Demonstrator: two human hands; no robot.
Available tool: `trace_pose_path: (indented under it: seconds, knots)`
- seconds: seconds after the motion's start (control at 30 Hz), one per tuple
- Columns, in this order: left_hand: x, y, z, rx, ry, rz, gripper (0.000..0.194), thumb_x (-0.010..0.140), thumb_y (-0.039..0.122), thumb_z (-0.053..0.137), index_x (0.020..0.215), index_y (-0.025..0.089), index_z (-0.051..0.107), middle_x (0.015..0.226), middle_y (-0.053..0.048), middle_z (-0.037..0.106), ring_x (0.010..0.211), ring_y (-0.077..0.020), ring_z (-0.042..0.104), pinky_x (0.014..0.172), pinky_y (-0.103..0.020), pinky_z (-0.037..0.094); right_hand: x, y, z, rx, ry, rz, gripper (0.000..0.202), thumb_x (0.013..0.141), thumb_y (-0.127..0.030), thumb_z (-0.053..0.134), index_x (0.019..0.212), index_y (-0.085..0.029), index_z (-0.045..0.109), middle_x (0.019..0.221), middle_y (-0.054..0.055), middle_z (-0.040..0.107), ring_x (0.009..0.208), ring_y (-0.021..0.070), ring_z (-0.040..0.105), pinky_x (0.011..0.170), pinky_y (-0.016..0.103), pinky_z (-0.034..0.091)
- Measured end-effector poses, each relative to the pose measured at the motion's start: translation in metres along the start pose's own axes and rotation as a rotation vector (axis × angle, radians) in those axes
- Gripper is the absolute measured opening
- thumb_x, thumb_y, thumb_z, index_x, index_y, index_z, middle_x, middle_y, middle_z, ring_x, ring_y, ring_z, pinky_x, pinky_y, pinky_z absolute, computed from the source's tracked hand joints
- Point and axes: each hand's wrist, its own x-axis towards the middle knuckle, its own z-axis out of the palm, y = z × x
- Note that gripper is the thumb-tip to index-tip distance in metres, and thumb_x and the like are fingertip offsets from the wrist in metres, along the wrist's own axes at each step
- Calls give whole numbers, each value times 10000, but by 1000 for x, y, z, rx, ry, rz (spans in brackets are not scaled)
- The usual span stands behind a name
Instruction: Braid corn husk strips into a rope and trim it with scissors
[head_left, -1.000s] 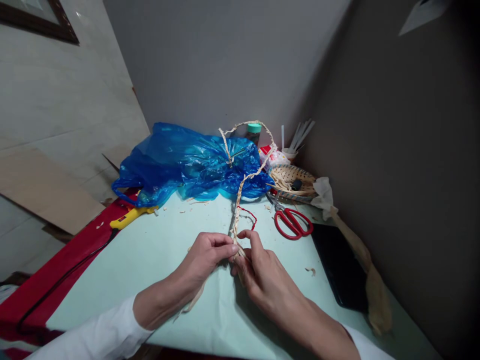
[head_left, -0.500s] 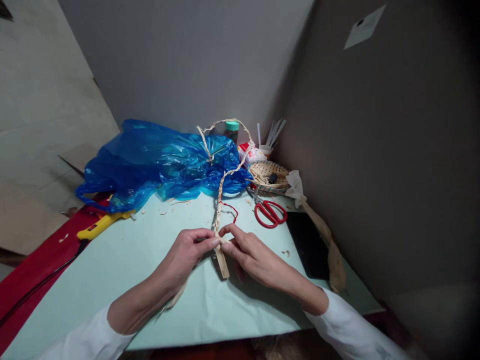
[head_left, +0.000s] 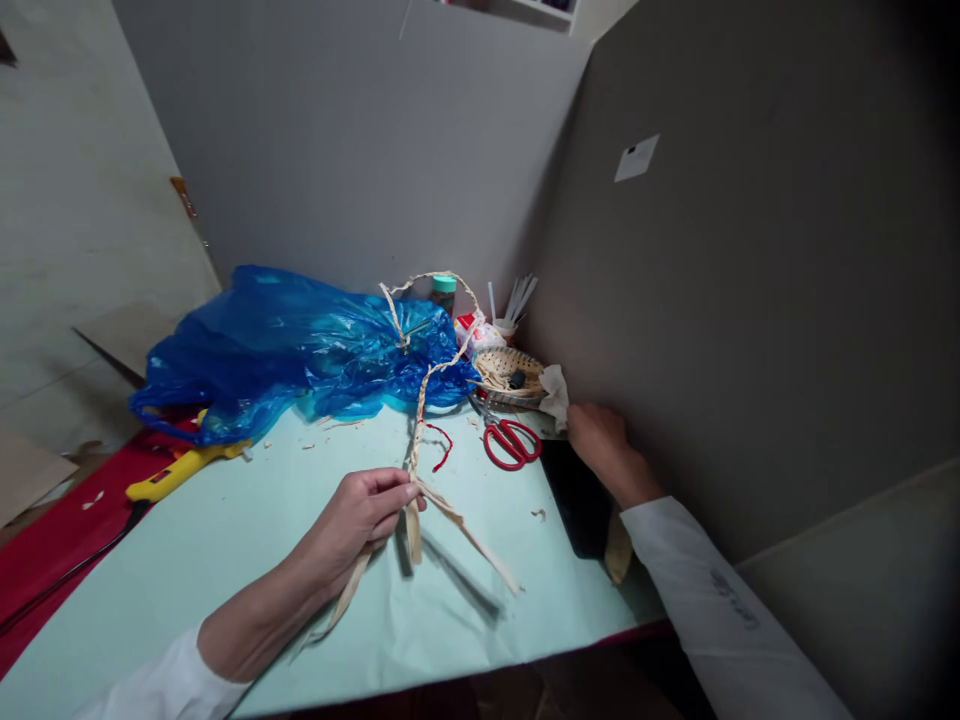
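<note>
One hand, my left hand (head_left: 379, 508), pinches just below the centre of the frame, thumb pressed to the fingers with no gap that I can see. It has hold of the pale braid (head_left: 418, 425) at its lower end, where the plaiting stops. My right hand (head_left: 606, 445) is well apart, right of centre, at a white crumpled piece (head_left: 555, 390); its fingertips are hidden, so I cannot tell how far they are closed or whether they grip it.

I judge that a good length is done: the plaiting runs up from my left fingers, over the blue plastic bag (head_left: 285, 340), and loops past the green-lidded jar (head_left: 444, 290). Below my pinch it is all unplaited: a loose strand (head_left: 456, 518) slants down to the right, a short flat strip (head_left: 414, 538) hangs beneath my fingers, and a third strip (head_left: 349, 598) trails toward the lower left. How much length is left to plait, I cannot tell.

Farther out, red-handled scissors (head_left: 511, 444) and a black flat object (head_left: 577, 510) lie right of centre, and a yellow-handled tool (head_left: 176, 473) at the left.
</note>
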Motion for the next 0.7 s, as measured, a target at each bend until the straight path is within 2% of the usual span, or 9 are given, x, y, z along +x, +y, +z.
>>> trace_pose_path:
  seconds: [0.13, 0.23, 0.33, 0.4, 0.47, 0.6, 0.7]
  knots:
    - [0, -1, 0, -64, -23, -23, 280, 750, 337, 715, 793, 134, 527, 570, 77, 436, 421, 4, 149, 414, -201, 33, 0, -1, 2, 29, 4, 21, 281, 841, -35, 424, 858, -78, 702, 885, 224, 700, 821, 271, 686, 667, 315, 436]
    - [-1, -2, 0, -83, -7, -40, 306, 734, 340, 727, 801, 139, 507, 578, 69, 466, 414, 13, 158, 409, -189, 30, 0, -6, -17, 68, 80, 18, 300, 892, -101, 389, 917, -76, 687, 896, 219, 693, 830, 270, 671, 665, 314, 416]
    - [-1, -2, 1, -95, -3, -32, 305, 737, 348, 724, 791, 136, 512, 583, 61, 481, 406, 17, 162, 401, -186, 34, 1, -11, -42, 147, 161, -64, 288, 941, -221, 385, 1026, -124, 643, 942, 150, 691, 850, 217, 644, 675, 272, 389]
    - [-1, -3, 0, -101, -17, -25, 294, 746, 346, 718, 782, 135, 517, 577, 65, 474, 404, 17, 162, 400, -187, 35, 4, -16, -51, 235, 216, -97, 273, 937, -266, 408, 1067, -143, 613, 944, 128, 684, 828, 203, 626, 662, 262, 366]
    - [0, -5, -1, -101, -31, -33, 285, 752, 341, 714, 774, 134, 519, 568, 67, 467, 403, 17, 164, 402, -189, 33, 11, -19, -49, 318, 242, -70, 253, 911, -259, 438, 1061, -140, 604, 917, 140, 675, 791, 218, 612, 633, 274, 336]
    - [1, -5, -2, -92, -34, -49, 271, 753, 325, 710, 763, 131, 521, 570, 53, 496, 401, 17, 175, 399, -191, 39, 32, -17, -25, 398, 202, -10, 193, 860, -189, 459, 961, -139, 616, 836, 142, 667, 744, 229, 598, 598, 286, 306]
    - [1, -4, -1, -85, -40, -52, 252, 759, 310, 702, 766, 129, 528, 564, 57, 491, 401, 15, 175, 396, -190, 42, 49, -5, -12, 477, 204, 28, 255, 876, -167, 390, 1038, -132, 583, 813, 122, 661, 701, 204, 586, 571, 274, 319]
